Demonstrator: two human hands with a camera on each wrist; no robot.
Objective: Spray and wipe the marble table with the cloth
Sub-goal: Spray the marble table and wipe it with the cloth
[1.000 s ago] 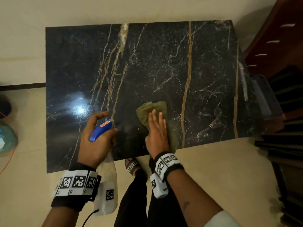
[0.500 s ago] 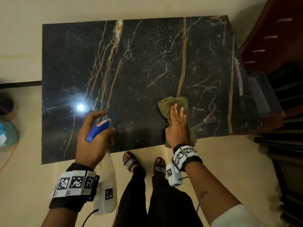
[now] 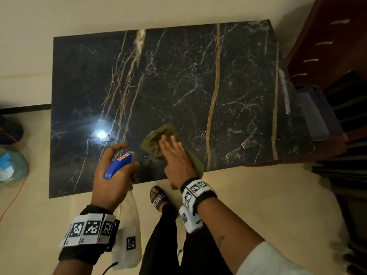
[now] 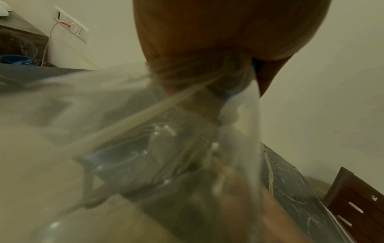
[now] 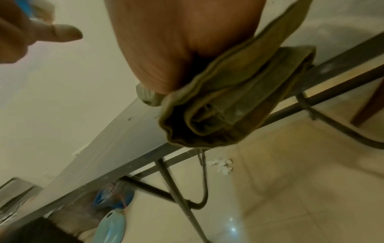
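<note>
The black marble table (image 3: 178, 80) with gold and white veins fills the head view. An olive-green cloth (image 3: 155, 142) lies near its front edge, partly hanging over it. My right hand (image 3: 174, 155) lies flat on the cloth with straight fingers, pressing it down. In the right wrist view the folded cloth (image 5: 239, 102) bulges under my palm at the table's edge (image 5: 99, 148). My left hand (image 3: 113, 171) grips a clear spray bottle (image 3: 129, 231) with a blue trigger head (image 3: 118, 165), held above the front edge just left of the cloth. The bottle (image 4: 145, 148) fills the left wrist view.
A dark wooden chair (image 3: 333, 56) stands at the table's right side. A blue-green object (image 3: 12, 165) and an orange cord (image 3: 14, 197) lie on the floor to the left. My sandalled foot (image 3: 158, 197) stands below the front edge. Folding metal legs (image 5: 180, 197) show under the table.
My right hand slid the cloth to the right along the front edge, then back left toward the spray bottle. The left hand with the bottle stayed about where it was.
</note>
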